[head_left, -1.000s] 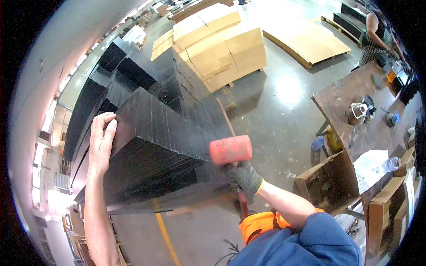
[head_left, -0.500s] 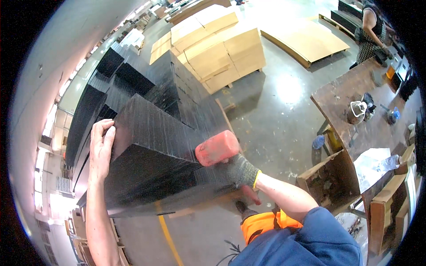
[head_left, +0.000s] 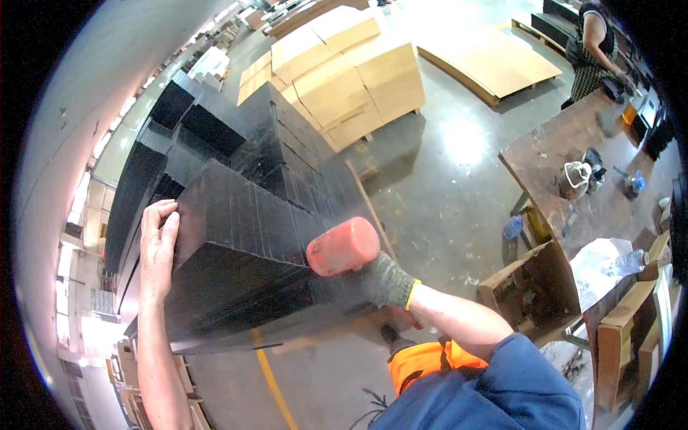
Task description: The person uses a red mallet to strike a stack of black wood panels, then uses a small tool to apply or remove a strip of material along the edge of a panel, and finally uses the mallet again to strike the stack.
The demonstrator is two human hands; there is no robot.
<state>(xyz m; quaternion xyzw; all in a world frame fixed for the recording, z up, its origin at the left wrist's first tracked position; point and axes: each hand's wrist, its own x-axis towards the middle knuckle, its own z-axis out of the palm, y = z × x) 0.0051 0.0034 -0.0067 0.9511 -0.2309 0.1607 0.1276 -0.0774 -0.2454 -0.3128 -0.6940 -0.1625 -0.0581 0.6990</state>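
A tall stack of thin black boards [head_left: 247,218] stands in front of me, its sheets packed tightly together. My left hand [head_left: 157,247], bare, lies against the left end of the stack with its fingers stretched out and holding nothing. In a grey knitted glove with a yellow cuff, my right hand [head_left: 393,284] grips a mallet with a large red head [head_left: 344,246]. The mallet head is at the right side of the black stack, touching it or very close; I cannot tell which. Most of the handle is hidden by the head and glove.
More black stacks [head_left: 215,129] stand behind. Beyond them are pale yellow board stacks [head_left: 351,86] and a low pallet of boards [head_left: 494,64]. At right, a brown worktable [head_left: 552,154] holds a jar, a plastic bag and a bottle. A person [head_left: 595,50] works at its far end.
The mallet and my right hand have shifted slightly left and down along the stack. My left hand has slid a little left and down. The view has tilted slightly.
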